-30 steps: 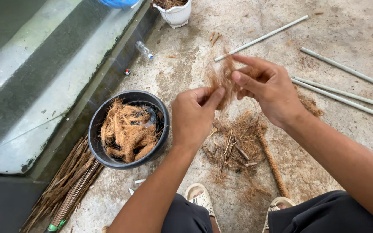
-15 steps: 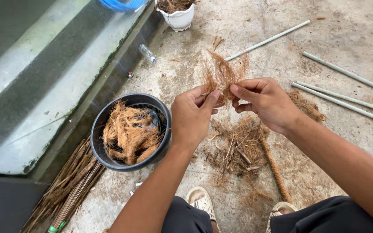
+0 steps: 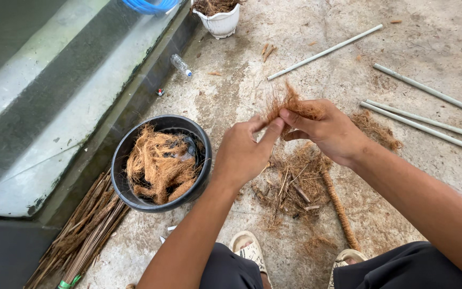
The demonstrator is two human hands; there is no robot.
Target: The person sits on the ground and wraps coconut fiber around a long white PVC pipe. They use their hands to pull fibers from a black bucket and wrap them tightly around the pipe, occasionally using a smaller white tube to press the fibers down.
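Both hands pinch one tuft of brown coconut fibre (image 3: 290, 104) held above the concrete floor. My left hand (image 3: 244, 152) grips its lower left edge with thumb and fingers. My right hand (image 3: 330, 131) holds the right side. Under the hands lies a loose heap of fibre scraps (image 3: 292, 184) and a fibre-wrapped stick (image 3: 340, 206). A black round pot (image 3: 129, 200) to the left holds a mound of pulled fibre (image 3: 159, 166).
Grey pipes (image 3: 324, 52) (image 3: 429, 128) lie on the floor at the right. A white pot (image 3: 220, 24) and a plastic bottle (image 3: 180, 64) sit at the top. A bundle of thin sticks (image 3: 86, 230) lies beside a raised concrete step (image 3: 54, 107). My sandalled feet (image 3: 247, 249) show at the bottom.
The hands have moved down and slightly right with the fibre tuft, which looks more bunched between the fingers. The view has tilted a little downward.
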